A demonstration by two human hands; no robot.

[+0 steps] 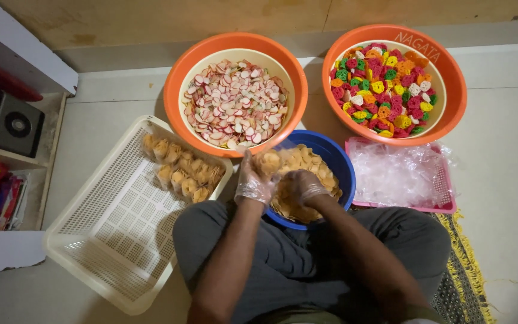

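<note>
Knees in grey trousers (pixel 307 252) closest to my view. Left hand (pixel 253 183), in a thin clear glove, is closed around a small clear bag of tan crackers (pixel 268 161); right hand (pixel 304 187) is cupped, fingers down in the loose crackers in the blue bowl (pixel 338 157). Bag sits directly over the bowl, just beside the right hand. Risk I see: thin slippery glove, the bag could tip and spill. Cream tray (pixel 115 222) of filled bags lies left.
</note>
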